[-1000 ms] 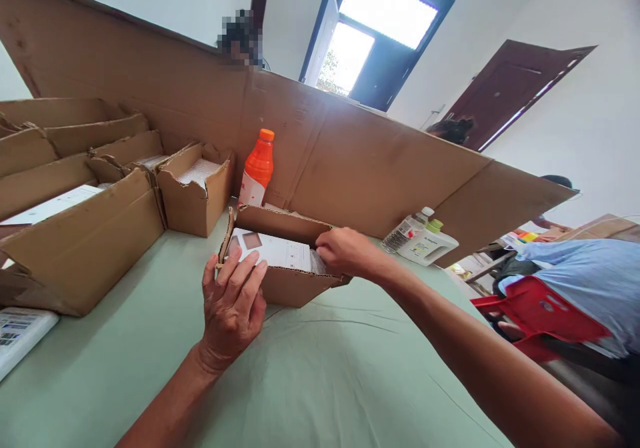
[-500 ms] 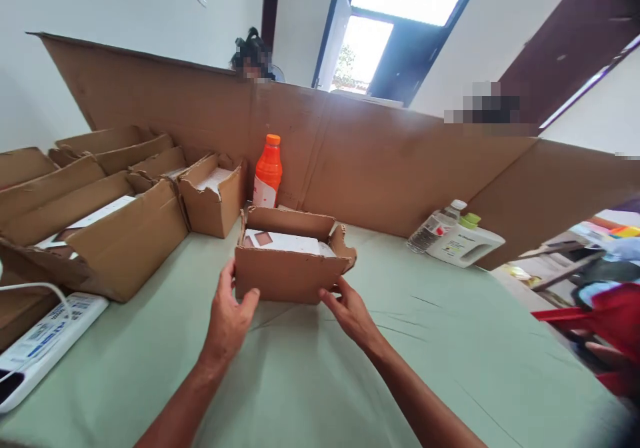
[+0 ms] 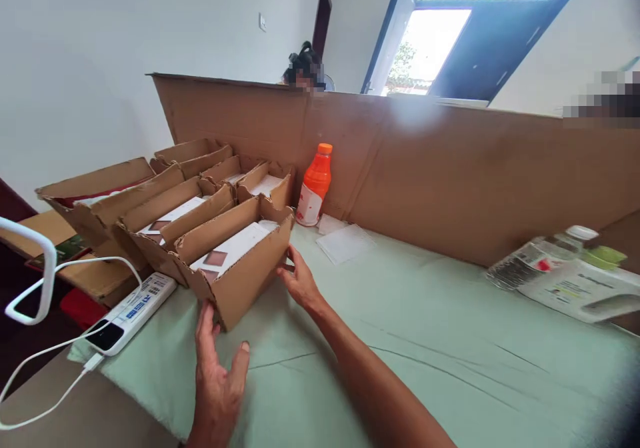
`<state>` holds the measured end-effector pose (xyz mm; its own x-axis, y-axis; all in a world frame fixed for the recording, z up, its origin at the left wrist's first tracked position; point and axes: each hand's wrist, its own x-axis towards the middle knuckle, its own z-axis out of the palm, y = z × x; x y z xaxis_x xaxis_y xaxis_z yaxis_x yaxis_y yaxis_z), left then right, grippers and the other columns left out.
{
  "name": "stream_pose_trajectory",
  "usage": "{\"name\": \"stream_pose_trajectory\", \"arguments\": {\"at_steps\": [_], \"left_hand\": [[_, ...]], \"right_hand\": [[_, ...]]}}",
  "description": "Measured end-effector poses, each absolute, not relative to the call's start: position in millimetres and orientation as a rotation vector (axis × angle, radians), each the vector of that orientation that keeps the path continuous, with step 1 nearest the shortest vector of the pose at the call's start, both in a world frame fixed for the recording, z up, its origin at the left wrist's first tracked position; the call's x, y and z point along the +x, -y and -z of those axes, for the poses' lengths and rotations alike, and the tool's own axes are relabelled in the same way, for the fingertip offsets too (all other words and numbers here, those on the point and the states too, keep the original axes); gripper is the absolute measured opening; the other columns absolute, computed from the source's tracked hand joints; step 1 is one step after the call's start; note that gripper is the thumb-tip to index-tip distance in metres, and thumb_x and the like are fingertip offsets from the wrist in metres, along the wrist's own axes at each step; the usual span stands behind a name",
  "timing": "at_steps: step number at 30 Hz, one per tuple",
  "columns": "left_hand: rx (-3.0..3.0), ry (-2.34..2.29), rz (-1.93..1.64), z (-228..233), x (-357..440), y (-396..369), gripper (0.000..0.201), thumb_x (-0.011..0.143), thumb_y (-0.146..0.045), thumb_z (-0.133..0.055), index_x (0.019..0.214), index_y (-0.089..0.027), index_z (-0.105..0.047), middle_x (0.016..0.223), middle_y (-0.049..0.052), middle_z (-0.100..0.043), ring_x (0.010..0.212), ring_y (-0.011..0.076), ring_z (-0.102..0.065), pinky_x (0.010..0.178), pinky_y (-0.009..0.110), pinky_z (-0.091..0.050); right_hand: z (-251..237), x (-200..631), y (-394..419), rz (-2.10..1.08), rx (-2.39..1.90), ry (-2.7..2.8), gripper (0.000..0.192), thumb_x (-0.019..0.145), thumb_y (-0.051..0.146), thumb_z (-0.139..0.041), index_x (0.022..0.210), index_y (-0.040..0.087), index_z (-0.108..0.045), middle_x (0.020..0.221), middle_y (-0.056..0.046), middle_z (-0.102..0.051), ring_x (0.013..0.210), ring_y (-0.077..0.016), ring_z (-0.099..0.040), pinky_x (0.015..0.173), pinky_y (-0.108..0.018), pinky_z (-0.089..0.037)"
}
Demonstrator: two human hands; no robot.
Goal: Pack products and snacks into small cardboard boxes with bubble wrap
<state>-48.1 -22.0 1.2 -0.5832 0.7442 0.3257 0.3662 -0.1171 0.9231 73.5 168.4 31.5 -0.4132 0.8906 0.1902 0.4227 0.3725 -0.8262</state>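
Note:
An open-topped cardboard box (image 3: 257, 275) with white flat packs inside stands on the green cloth, against a row of similar boxes. My left hand (image 3: 217, 375) is at its near end, fingertips touching the cardboard and thumb spread away from it. At the far right corner, my right hand (image 3: 303, 281) grips the box, thumb on the long side and fingers around the end. A white pack (image 3: 235, 248) with a brown square printed on it shows inside the box.
Another cardboard box (image 3: 130, 198) stands farther left. An orange bottle (image 3: 316, 181) and clear plastic sheets (image 3: 345, 243) lie beyond. A white power bank (image 3: 133, 315) with a cable sits at the left edge. A clear bottle (image 3: 545, 258) and white jug (image 3: 570, 291) are at right, before a cardboard partition (image 3: 440, 175).
The box has moved left and turned, coming alongside the other boxes. My left thumb has come off its side. The view has swung left.

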Motion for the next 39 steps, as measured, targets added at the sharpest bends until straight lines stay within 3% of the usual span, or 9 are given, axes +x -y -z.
{"name": "stream_pose_trajectory", "arguments": {"at_steps": [6, 13, 17, 20, 24, 28, 33, 37, 39], "left_hand": [[1.203, -1.869, -1.699, 10.8, -70.0, -6.3, 0.074, 0.092, -0.029, -0.056, 0.158, -0.023, -0.023, 0.165, 0.017, -0.026, 0.152, 0.0337, -0.027, 0.120, 0.058, -0.031], [1.238, -1.877, -1.702, 18.9, -80.7, -16.5, 0.075, 0.093, -0.028, -0.056, 0.159, -0.024, -0.021, 0.167, 0.015, -0.022, 0.155, 0.0305, -0.022, 0.121, 0.052, -0.033], [1.212, -1.974, -1.607, 17.5, -77.7, -1.1, 0.063, 0.092, -0.028, -0.055, 0.152, -0.018, -0.037, 0.152, 0.019, -0.045, 0.143, 0.0323, -0.044, 0.113, 0.053, -0.042], [1.365, -1.991, -1.619, 9.5, -68.1, 11.7, 0.045, 0.090, -0.024, -0.054, 0.134, -0.019, -0.056, 0.132, 0.015, -0.061, 0.126, 0.0286, -0.058, 0.105, 0.049, -0.050], [1.665, -1.726, -1.523, -14.3, -57.8, -5.9, 0.032, 0.085, -0.017, -0.053, 0.113, -0.020, -0.069, 0.118, 0.011, -0.069, 0.114, 0.0246, -0.064, 0.103, 0.043, -0.051], [1.698, -1.578, -1.374, -33.1, -54.5, -68.1, 0.032, 0.078, -0.011, -0.054, 0.103, -0.020, -0.072, 0.108, 0.007, -0.073, 0.106, 0.0222, -0.067, 0.099, 0.039, -0.053], [1.648, -1.443, -1.254, -20.4, -49.0, -143.7, 0.012, 0.087, -0.016, -0.064, 0.097, -0.017, -0.071, 0.099, 0.005, -0.072, 0.092, 0.0182, -0.068, 0.090, 0.037, -0.056], [1.498, -1.377, -1.251, 3.1, -47.2, -165.8, 0.030, 0.096, -0.038, -0.063, 0.115, -0.015, -0.064, 0.114, 0.008, -0.067, 0.097, 0.0198, -0.067, 0.086, 0.042, -0.058], [1.412, -1.342, -1.281, 11.0, -48.7, -168.3, 0.024, 0.095, -0.034, -0.064, 0.110, -0.015, -0.066, 0.111, 0.007, -0.069, 0.097, 0.0195, -0.067, 0.087, 0.040, -0.057]], "right_hand": [[2.2, 37.7, -147.5, -0.799, -1.115, 2.205, 0.080, 0.079, 0.016, -0.058, 0.155, 0.011, -0.035, 0.162, -0.020, -0.036, 0.150, -0.0299, -0.033, 0.124, -0.050, -0.028], [-11.4, 36.6, -139.0, -0.588, -1.146, 2.531, 0.080, 0.086, 0.035, -0.061, 0.156, 0.005, -0.035, 0.160, -0.021, -0.039, 0.149, -0.0305, -0.035, 0.123, -0.046, -0.026], [-17.6, 34.1, -136.8, -0.543, -1.175, 2.572, 0.076, 0.092, 0.040, -0.056, 0.157, 0.006, -0.034, 0.159, -0.019, -0.041, 0.149, -0.0303, -0.034, 0.122, -0.044, -0.026], [-17.7, 33.2, -133.9, -0.489, -1.185, 2.583, 0.072, 0.095, 0.042, -0.054, 0.156, 0.007, -0.036, 0.159, -0.018, -0.041, 0.149, -0.0304, -0.034, 0.122, -0.044, -0.026], [-14.3, 36.0, -120.4, -0.382, -1.185, 2.654, 0.056, 0.100, 0.034, -0.047, 0.151, 0.010, -0.046, 0.159, -0.018, -0.042, 0.150, -0.0318, -0.033, 0.122, -0.047, -0.025], [-9.5, 58.0, -82.8, -0.376, -1.063, 2.687, 0.051, 0.097, 0.030, -0.052, 0.147, 0.019, -0.052, 0.155, -0.013, -0.049, 0.146, -0.0307, -0.039, 0.123, -0.051, -0.025], [-9.2, 117.3, -44.5, -0.542, -0.847, 2.693, 0.045, 0.092, 0.029, -0.056, 0.137, 0.025, -0.061, 0.149, -0.008, -0.057, 0.140, -0.0280, -0.049, 0.117, -0.049, -0.038], [-49.2, 144.8, -77.5, -0.599, -0.945, 2.478, 0.030, 0.094, 0.026, -0.050, 0.113, 0.026, -0.073, 0.114, -0.008, -0.076, 0.106, -0.0231, -0.071, 0.093, -0.040, -0.057], [-90.1, 135.0, -111.6, -0.520, -1.086, 2.348, 0.030, 0.095, 0.028, -0.047, 0.108, 0.024, -0.074, 0.105, -0.009, -0.077, 0.093, -0.0221, -0.072, 0.084, -0.037, -0.058]]}}
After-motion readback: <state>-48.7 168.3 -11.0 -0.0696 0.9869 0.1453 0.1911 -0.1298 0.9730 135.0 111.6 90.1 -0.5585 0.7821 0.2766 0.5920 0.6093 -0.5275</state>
